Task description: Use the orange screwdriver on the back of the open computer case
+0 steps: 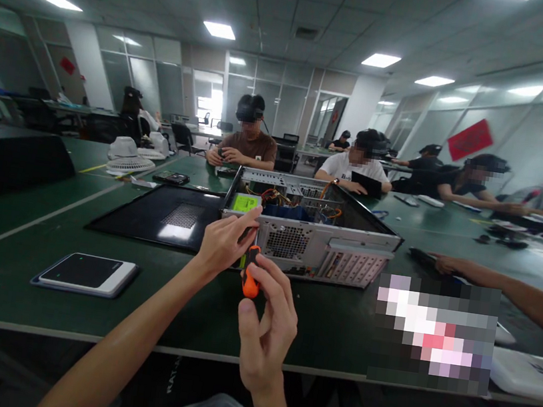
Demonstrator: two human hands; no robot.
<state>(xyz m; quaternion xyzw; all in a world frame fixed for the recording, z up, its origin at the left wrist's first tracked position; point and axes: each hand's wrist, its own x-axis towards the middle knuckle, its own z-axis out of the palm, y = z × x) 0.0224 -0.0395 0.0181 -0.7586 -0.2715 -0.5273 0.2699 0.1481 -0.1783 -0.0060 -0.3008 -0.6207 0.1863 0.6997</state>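
Observation:
An opened computer case lies on its side, its slotted rear panel facing me. My right hand grips an orange and black screwdriver by its handle, pointing towards the left part of that panel. My left hand is at the panel's left corner, beside the screwdriver's front end. Its index finger reaches to the case's upper edge, and the other fingers are bent in. What they hold, if anything, is hidden, as is the screwdriver's tip. A bright green-yellow part shows inside the case, near wires.
A black side panel lies left of the case. Nearer me is a white and dark flat device. A white fan stands farther back. Another person's arm reaches in from the right, near a white object. People sit across the table.

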